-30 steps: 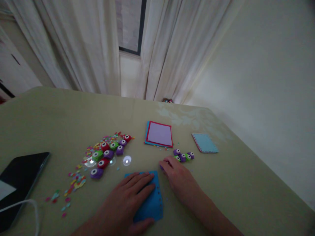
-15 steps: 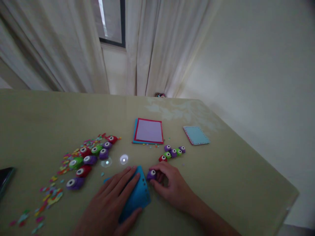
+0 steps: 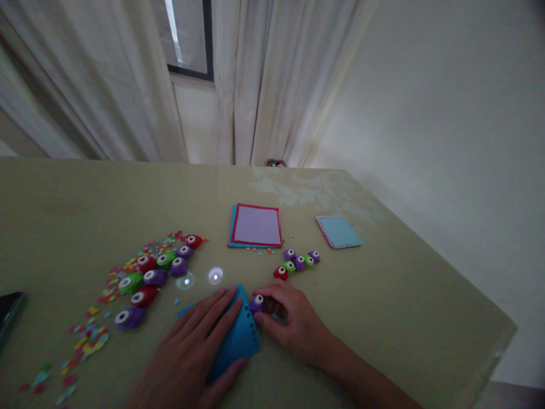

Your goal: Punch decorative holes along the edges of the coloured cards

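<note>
My left hand point(image 3: 196, 346) lies flat, fingers stretched out, on a blue sheet of paper point(image 3: 239, 338) at the near edge of the table. My right hand point(image 3: 289, 324) is closed round a small purple paper punch point(image 3: 257, 302), which sits against the sheet's right edge, where a row of small holes shows. A short row of small punches point(image 3: 298, 263), red, green and purple, lies just beyond my right hand.
A cluster of red, green and purple punches point(image 3: 157, 270) lies at the left among scattered coloured paper bits point(image 3: 91, 341). A stack of square papers point(image 3: 255, 226) and a light blue card point(image 3: 339, 232) lie farther back. A dark tablet corner point(image 3: 8, 312) shows at far left. Curtains hang behind the green table point(image 3: 383, 295).
My right hand took up a purple punch and brought it against the blue sheet's right edge. The view swung right, so the tablet slid almost out of sight.
</note>
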Tool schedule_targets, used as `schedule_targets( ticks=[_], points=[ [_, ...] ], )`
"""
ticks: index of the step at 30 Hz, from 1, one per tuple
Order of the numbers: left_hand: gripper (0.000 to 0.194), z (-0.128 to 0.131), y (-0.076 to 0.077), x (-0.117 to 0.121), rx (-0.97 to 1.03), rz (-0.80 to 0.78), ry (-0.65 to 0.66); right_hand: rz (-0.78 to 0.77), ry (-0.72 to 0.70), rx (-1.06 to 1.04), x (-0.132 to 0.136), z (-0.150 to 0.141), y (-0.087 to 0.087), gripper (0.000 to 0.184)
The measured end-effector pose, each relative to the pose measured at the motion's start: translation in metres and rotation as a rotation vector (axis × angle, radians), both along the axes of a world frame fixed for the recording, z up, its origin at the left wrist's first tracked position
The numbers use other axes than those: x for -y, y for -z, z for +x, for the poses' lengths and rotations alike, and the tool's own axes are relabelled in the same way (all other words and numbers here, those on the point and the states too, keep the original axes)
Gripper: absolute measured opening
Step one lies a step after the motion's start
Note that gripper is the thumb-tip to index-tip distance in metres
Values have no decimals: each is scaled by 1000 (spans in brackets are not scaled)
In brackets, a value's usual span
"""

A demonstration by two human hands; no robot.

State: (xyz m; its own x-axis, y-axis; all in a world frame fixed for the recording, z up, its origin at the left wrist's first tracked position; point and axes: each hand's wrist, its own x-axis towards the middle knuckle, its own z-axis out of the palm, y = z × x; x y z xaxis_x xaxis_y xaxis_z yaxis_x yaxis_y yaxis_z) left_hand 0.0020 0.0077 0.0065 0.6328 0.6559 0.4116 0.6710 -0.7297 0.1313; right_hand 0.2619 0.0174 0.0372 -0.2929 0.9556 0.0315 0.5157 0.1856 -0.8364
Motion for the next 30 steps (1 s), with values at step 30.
schedule_targets(
  ticks=[30],
  points=[
    [77, -4, 0, 0, 28, -137, 71, 142, 4, 14, -4, 0, 9, 27]
  ],
)
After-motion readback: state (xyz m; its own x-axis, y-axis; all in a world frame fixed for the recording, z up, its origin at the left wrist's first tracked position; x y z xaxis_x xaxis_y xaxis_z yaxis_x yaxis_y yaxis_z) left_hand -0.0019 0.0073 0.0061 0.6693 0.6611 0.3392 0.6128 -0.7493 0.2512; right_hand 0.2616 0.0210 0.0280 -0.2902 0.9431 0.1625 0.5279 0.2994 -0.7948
